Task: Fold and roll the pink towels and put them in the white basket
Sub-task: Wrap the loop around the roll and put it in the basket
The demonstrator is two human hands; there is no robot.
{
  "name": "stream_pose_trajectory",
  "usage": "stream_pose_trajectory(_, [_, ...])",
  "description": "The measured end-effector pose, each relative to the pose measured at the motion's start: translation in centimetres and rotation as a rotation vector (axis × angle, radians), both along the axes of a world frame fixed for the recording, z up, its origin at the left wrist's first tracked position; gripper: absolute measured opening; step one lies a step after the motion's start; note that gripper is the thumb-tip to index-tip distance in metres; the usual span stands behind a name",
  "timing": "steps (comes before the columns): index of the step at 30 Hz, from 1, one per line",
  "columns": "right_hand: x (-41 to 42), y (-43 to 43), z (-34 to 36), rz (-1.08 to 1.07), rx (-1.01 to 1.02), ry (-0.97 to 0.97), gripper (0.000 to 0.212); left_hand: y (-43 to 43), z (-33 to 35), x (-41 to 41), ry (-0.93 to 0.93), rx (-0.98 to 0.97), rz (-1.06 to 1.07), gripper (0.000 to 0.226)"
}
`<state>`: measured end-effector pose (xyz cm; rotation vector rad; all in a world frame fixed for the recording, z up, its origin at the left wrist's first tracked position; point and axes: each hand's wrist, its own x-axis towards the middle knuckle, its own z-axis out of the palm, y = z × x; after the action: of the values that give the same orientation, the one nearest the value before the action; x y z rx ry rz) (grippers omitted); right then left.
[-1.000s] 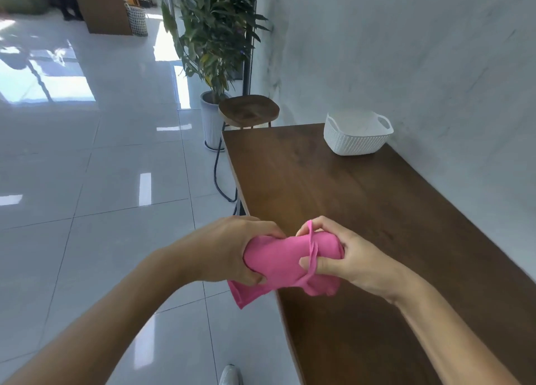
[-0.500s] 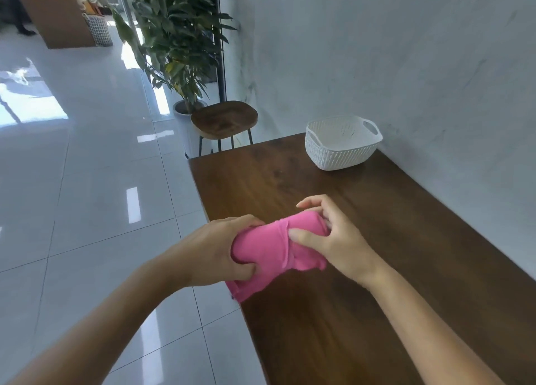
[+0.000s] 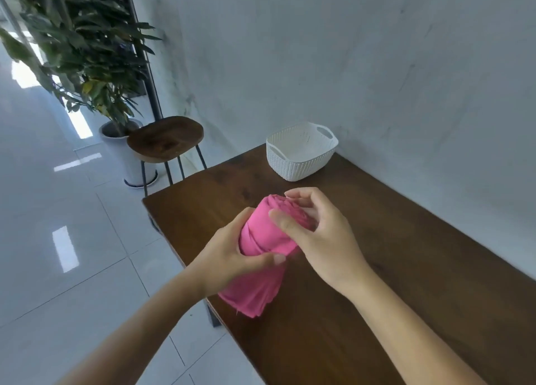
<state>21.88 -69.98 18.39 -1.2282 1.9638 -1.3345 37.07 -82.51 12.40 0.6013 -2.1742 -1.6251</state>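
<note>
A rolled pink towel (image 3: 261, 233) is held above the dark wooden table (image 3: 377, 268), with a loose flap hanging down toward the table's left edge. My left hand (image 3: 232, 254) grips the roll from the left, thumb underneath. My right hand (image 3: 313, 228) holds its right end, thumb across the front and fingers curled over the top. The white basket (image 3: 301, 151) stands at the table's far end near the wall, with nothing visible inside it.
A grey wall runs along the table's right side. Beyond the table's far-left corner stands a wooden stool (image 3: 165, 138), with a potted plant (image 3: 87, 50) behind it. White tiled floor (image 3: 58, 239) lies to the left.
The roll has turned from lying sideways to pointing more upright and away, and moved over the table toward the basket. Both hands have kept hold. The camera has turned right.
</note>
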Motion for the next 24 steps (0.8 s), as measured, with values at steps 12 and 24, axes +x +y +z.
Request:
stream_pose_trajectory(12, [-2.6, -5.2, -9.0, -0.363, 0.287, 0.098, 0.02, -13.9, -1.1, -0.6, -0.291, -0.2, 0.028, 0.089])
stream_pose_trajectory(24, [-5.8, -2.6, -13.0, -0.396, 0.886, 0.375, 0.071, -22.6, 5.4, -11.2, -0.295, -0.428, -0.028, 0.077])
